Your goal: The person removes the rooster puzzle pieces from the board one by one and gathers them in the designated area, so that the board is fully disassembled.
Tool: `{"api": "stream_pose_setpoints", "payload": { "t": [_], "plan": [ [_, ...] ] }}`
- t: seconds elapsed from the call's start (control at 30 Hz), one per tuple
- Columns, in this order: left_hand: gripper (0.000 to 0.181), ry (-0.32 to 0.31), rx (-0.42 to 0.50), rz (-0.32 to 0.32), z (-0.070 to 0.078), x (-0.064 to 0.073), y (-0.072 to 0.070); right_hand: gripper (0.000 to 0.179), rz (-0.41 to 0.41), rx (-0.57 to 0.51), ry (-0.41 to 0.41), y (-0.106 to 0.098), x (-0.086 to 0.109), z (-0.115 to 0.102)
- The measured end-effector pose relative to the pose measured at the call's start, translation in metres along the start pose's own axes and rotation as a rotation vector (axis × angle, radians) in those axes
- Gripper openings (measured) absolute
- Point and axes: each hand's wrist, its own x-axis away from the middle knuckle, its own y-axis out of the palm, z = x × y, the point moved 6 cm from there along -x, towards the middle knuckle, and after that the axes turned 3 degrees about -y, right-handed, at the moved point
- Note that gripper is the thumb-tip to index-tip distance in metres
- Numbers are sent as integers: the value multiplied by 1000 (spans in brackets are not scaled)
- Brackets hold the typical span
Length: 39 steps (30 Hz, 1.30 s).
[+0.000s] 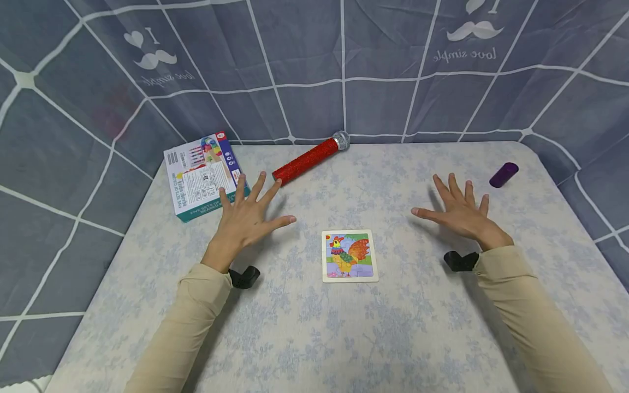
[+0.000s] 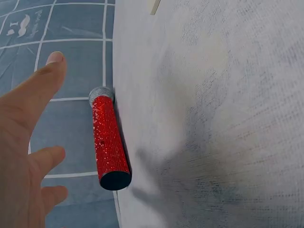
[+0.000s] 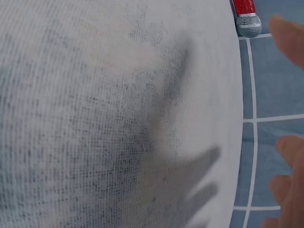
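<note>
My left hand (image 1: 244,221) is held over the table with its fingers spread and nothing in it. Close by its fingertips lie a boxed bead set (image 1: 199,172) and a red glitter microphone (image 1: 307,161) with a silver head. In the left wrist view the microphone (image 2: 110,137) shows its dark round end, beyond the thumb. Also spread and holding nothing, my right hand (image 1: 459,213) hovers above the right side, casting a shadow on the cloth. Between the hands lies a square rooster jigsaw puzzle (image 1: 350,255) in a pale frame, its picture assembled. A purple cylinder (image 1: 503,174) lies beyond the right hand.
A pale tablecloth with blue flowers covers the table (image 1: 393,338). Grey-blue curtains (image 1: 314,60) with white lines hang along the back and sides. Each wrist carries a black camera mount, such as the left mount (image 1: 244,277).
</note>
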Motion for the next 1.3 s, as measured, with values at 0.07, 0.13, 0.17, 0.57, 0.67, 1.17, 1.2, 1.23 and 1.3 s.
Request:
{"api": "stream_pose_setpoints", "payload": {
  "t": [0.07, 0.13, 0.17, 0.57, 0.67, 1.17, 1.2, 1.23, 1.3],
  "plan": [
    [95, 5, -2, -12, 2, 1, 1, 107, 0, -7, -5, 1, 0, -1],
    [96, 18, -1, -30, 5, 2, 4, 107, -1, -17, -14, 1, 0, -3],
    [96, 27, 3, -43, 8, 4, 5, 107, -2, -21, -21, 2, -1, -4],
    [91, 256, 92, -122, 51, 23, 26, 90, -39, -151, -212, 14, -5, -35],
    [86, 300, 170, -135, 58, 28, 29, 80, -16, -167, -241, 16, -3, -46],
    [65, 370, 260, -153, 78, 37, 46, 41, -27, 4, -473, 58, -5, -137],
    [63, 373, 264, -151, 78, 37, 46, 39, -40, 9, -471, 61, -6, -141],
    [62, 376, 270, -150, 79, 36, 46, 38, -50, 10, -470, 64, -7, -145],
    [59, 381, 283, -152, 80, 37, 46, 35, -66, 13, -471, 70, -10, -150]
  ]
}}
